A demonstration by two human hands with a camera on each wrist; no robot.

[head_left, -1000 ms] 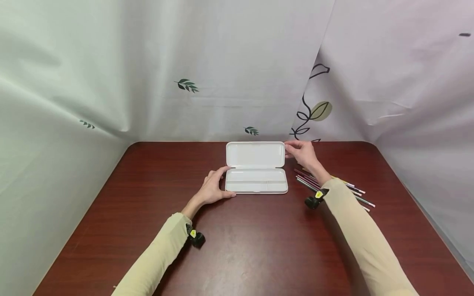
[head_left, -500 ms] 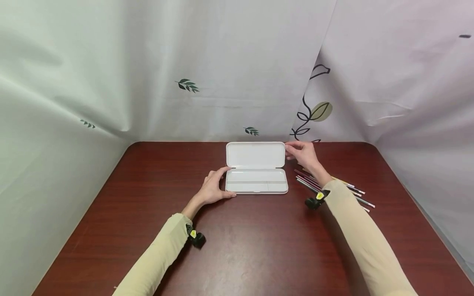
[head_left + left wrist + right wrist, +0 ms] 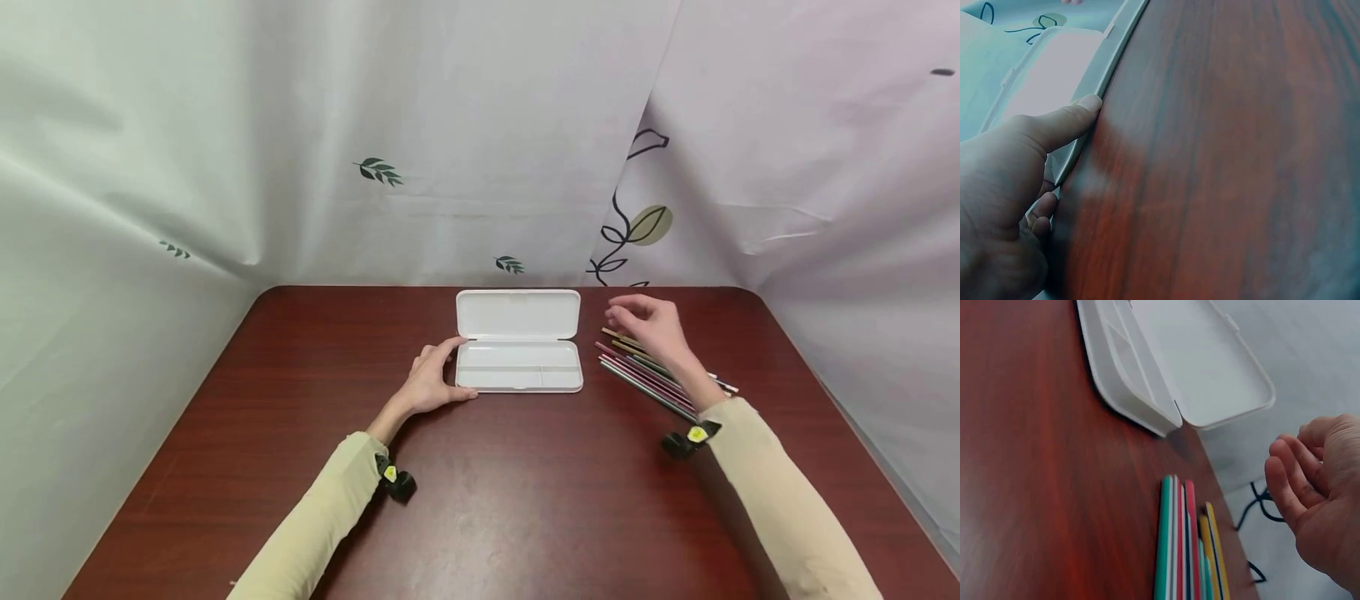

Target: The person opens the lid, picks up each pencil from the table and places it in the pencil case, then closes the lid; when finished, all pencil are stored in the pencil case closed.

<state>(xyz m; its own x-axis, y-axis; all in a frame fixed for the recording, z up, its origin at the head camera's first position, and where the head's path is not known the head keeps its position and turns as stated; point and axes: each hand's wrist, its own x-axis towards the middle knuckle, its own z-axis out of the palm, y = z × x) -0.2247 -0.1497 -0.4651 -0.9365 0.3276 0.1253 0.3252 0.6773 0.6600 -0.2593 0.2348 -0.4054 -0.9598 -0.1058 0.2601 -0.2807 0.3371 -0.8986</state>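
Observation:
A white pencil case (image 3: 498,357) lies on the table with its lid (image 3: 517,314) hinged back; its compartments hold nothing. My left hand (image 3: 429,379) grips the case's left end, thumb along the front edge and index finger at the back corner. In the left wrist view, the thumb (image 3: 1069,125) presses the case's edge. To the right of the lid, my right hand (image 3: 652,329) is raised with loosely curled fingers and nothing in them. Below it lies a bundle of colored pencils (image 3: 637,372); the right wrist view shows green, red and yellow pencils (image 3: 1192,550) side by side.
The dark red wooden table (image 3: 480,483) has rounded far corners. Behind it and at both sides hang white curtains (image 3: 465,125) printed with leaves. A small black camera is strapped at each wrist.
My right hand has come away from the lid's right edge and moved right, over the pencils. The lid stays back, and my left hand keeps its place on the case.

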